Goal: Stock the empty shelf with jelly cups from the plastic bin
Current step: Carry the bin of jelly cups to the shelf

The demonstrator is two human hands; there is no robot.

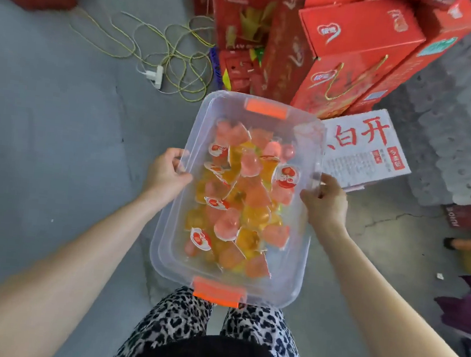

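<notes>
A clear plastic bin point(300, 259) with orange latches at its near and far ends is held above the grey floor in front of me. Several pink and orange jelly cups point(241, 196) lie loose inside it, some with strawberry-printed lids facing up. My left hand point(166, 171) grips the bin's left rim, fingers curled over the edge. My right hand point(324, 201) grips the right rim the same way. No shelf is in view.
Red gift cartons point(356, 46) are stacked beyond the bin. A white carton with red characters point(366, 150) lies to their right. A yellow cord and a white power plug point(155, 75) sprawl on the floor at the left. Shrink-wrapped bottle packs point(469, 129) stand at the right.
</notes>
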